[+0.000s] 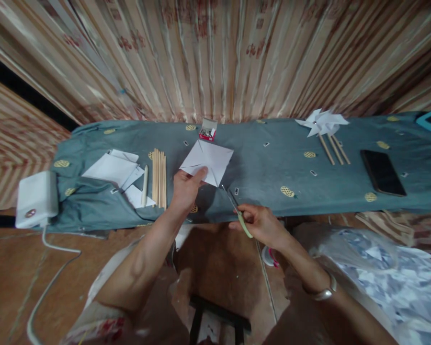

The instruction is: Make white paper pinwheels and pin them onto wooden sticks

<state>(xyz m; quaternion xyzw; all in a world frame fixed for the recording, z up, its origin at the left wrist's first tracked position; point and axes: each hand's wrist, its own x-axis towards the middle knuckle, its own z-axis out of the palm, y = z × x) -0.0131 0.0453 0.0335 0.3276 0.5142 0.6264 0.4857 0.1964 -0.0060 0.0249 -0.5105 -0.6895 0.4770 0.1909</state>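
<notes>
My left hand [186, 188] pinches a square sheet of white paper [208, 158] by its near edge, thumb on top. Slits run inward from the corners of the sheet. In my right hand [264, 223] is a pair of scissors with green handles [243, 224]; the blades point up and left, their tips just beside the sheet's near corner. Just beyond the paper stands a small open red-and-white box [207, 130] of shiny metal pieces. Left of my left hand lie several wooden sticks [159, 177] side by side and a pale, pen-like stick [144, 187].
A stack of white paper [111, 167] rests at left, near a white device with a cable [38, 199]. White paper pinwheels on sticks [323, 123] and a black phone [382, 172] lie at right. A plastic bag of paper pieces [391, 278] sits below the table's right side.
</notes>
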